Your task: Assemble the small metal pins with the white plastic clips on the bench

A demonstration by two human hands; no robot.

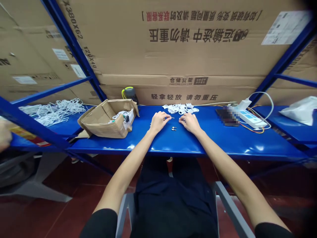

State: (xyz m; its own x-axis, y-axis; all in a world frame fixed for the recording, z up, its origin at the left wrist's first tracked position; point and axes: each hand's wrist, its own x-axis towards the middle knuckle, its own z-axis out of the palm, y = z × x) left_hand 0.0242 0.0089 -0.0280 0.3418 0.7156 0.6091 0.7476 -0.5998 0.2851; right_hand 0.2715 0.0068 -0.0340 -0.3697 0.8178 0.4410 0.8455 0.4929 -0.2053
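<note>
Blue tabletop edge [177, 152] runs beneath forearms [135, 158]; left fingers [165, 116] pinch a pin [172, 118], right fingers [183, 119] curl, hold unclear.

Single view, head-worn. Looks forward and down from above the lap, at seated height. Blue tabletop [235, 142] crosses mid-frame, within arm's reach; cardboard backing [158, 59] faces the lens at upper centre; wearer's lap [173, 205] close, lower centre. Wide field, edges stretched.

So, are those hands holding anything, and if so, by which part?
The left hand pinches a thin, pale piece by one end, the other pointing towards the right hand. Whether the right hand holds anything can't be told.
</note>
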